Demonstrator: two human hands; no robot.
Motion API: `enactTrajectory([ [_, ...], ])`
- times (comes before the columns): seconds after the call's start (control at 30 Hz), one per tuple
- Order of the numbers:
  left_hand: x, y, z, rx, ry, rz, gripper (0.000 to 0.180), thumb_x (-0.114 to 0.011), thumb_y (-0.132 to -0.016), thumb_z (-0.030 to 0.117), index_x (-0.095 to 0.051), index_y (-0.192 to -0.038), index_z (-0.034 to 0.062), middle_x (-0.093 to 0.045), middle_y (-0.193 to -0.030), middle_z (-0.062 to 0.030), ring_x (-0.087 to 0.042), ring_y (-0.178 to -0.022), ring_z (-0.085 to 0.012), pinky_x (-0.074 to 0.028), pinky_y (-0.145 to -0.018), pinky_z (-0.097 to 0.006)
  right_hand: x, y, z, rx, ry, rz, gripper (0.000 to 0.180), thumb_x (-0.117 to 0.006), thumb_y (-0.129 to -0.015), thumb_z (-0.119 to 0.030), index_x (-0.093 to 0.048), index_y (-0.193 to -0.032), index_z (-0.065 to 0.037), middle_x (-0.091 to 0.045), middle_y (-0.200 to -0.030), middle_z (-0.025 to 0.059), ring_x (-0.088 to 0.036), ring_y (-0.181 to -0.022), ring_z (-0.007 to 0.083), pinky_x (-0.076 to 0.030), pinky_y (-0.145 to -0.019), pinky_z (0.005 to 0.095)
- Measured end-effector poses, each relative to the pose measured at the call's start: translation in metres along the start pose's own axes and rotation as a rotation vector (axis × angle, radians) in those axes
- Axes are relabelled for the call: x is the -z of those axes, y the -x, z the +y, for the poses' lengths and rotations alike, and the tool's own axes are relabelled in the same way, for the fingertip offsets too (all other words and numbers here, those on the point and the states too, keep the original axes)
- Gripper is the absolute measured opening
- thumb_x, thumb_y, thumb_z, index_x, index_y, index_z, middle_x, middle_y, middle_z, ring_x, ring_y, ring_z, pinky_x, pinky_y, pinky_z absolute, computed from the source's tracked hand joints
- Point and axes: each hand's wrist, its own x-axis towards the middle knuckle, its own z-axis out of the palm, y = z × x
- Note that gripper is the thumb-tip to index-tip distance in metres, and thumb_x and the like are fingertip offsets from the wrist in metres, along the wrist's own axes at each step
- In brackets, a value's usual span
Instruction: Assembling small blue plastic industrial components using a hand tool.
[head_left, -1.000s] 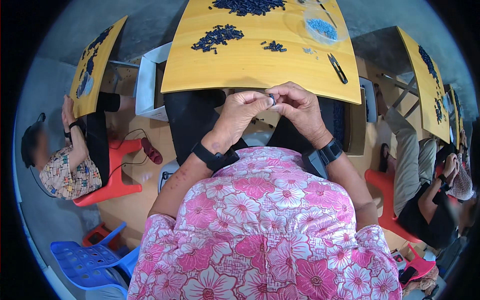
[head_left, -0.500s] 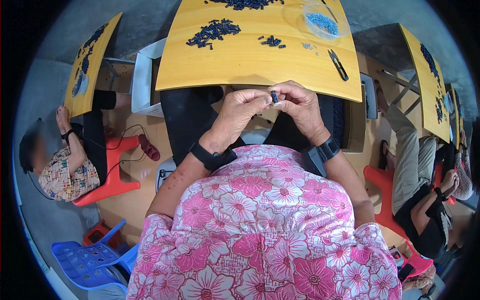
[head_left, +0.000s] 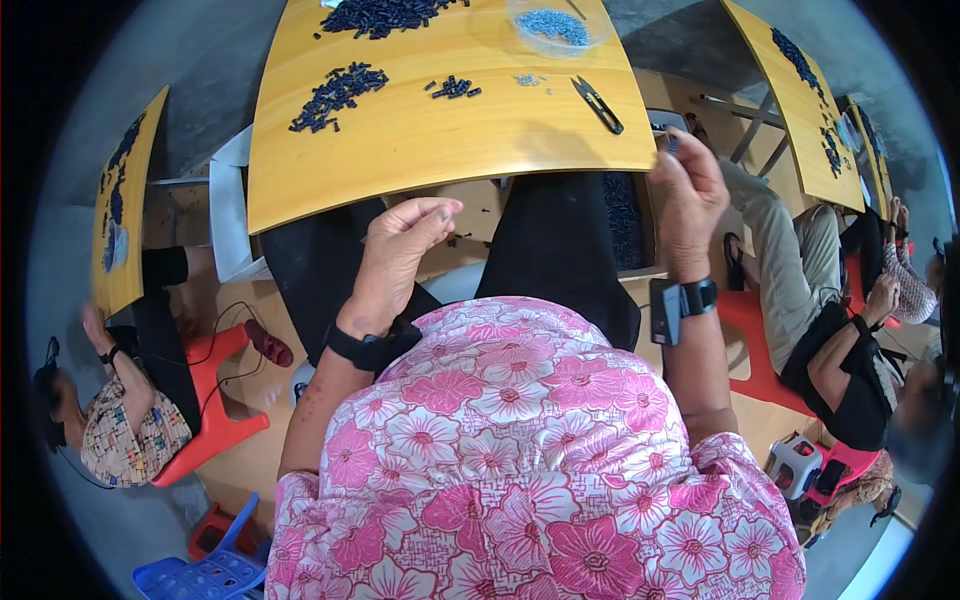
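The right hand (head_left: 690, 190) is raised at the right-hand corner of the yellow table (head_left: 450, 130), fingers curled together and pinching a small dark piece (head_left: 672, 146) at the fingertips; only a sliver of it shows above the thumb, dark grey and short, too small to tell its shape further. The left hand (head_left: 400, 250) hangs just below the table's near edge, fingers loosely bent with thumb and forefinger tips close but holding nothing that can be seen. Both wrists carry black bands.

On the table, well beyond the hands, lie heaps of small black pieces: a large heap (head_left: 380, 14) at the far edge, a smaller heap (head_left: 335, 95) to its left and nearer, and a little cluster (head_left: 455, 88) toward the middle. A clear round dish (head_left: 558, 25) of blue-grey bits sits at the far right of the table, and black snips (head_left: 598, 104) lie nearer the right hand. Other people sit at neighbouring yellow tables to either side.
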Motion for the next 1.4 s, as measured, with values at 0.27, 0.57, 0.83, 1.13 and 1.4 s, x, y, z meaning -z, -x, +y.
enactTrajectory([
  [0.27, -0.006, -0.001, 0.001, 0.040, -0.012, -0.013, 0.021, -0.062, -0.091, 0.014, -0.065, -0.106, -0.0001, -0.064, -0.091, -0.0006, -0.055, -0.078, -0.0056, -0.047, -0.073, -0.019, 0.095, 0.013, 0.089, -0.323, 0.546, 0.135, 0.034, -0.062, -0.084, -0.001, -0.059, -0.117, 0.001, -0.061, -0.088, 0.0004, -0.056, -0.077, 0.0074, -0.047, -0.069, 0.0207],
  [0.57, 0.008, -0.001, -0.007, 0.031, -0.026, 0.024, 0.023, -0.062, -0.091, 0.017, -0.065, -0.106, 0.0000, -0.065, -0.098, -0.0039, -0.056, -0.087, -0.0089, -0.046, -0.082, -0.024, 0.021, 0.000, 0.065, 0.024, 0.367, 0.201, 0.027, -0.057, -0.086, 0.004, -0.062, -0.113, -0.001, -0.061, -0.091, 0.0007, -0.057, -0.079, 0.0089, -0.047, -0.072, 0.0214],
  [0.83, 0.016, -0.006, -0.008, 0.052, -0.121, 0.009, 0.020, -0.061, -0.090, 0.014, -0.066, -0.103, -0.0007, -0.066, -0.096, -0.0039, -0.057, -0.088, -0.0093, -0.046, -0.084, -0.024, -0.091, -0.019, 0.028, 0.206, 0.536, -0.366, 0.022, -0.064, -0.079, 0.002, -0.066, -0.100, -0.006, -0.058, -0.083, 0.0075, -0.054, -0.067, 0.0172, -0.044, -0.062, 0.0260],
  [1.13, 0.023, -0.010, -0.016, -0.011, -0.049, -0.016, 0.017, -0.060, -0.089, 0.009, -0.067, -0.101, -0.0010, -0.067, -0.097, -0.0045, -0.059, -0.090, -0.0093, -0.046, -0.085, -0.024, -0.152, -0.051, 0.068, 0.345, 0.802, -0.491, 0.021, -0.065, -0.079, -0.003, -0.066, -0.100, -0.007, -0.058, -0.080, 0.0117, -0.059, -0.068, 0.0256, -0.049, -0.063, 0.0333],
  [1.4, 0.027, -0.013, -0.016, -0.019, -0.020, -0.014, 0.017, -0.060, -0.089, 0.009, -0.067, -0.101, -0.0015, -0.067, -0.096, -0.0045, -0.060, -0.089, -0.0091, -0.047, -0.084, -0.023, -0.155, -0.054, 0.072, 0.296, 0.856, -0.506, 0.015, -0.066, -0.080, -0.008, -0.066, -0.096, -0.006, -0.060, -0.083, 0.0124, -0.060, -0.071, 0.0280, -0.049, -0.064, 0.0355],
])
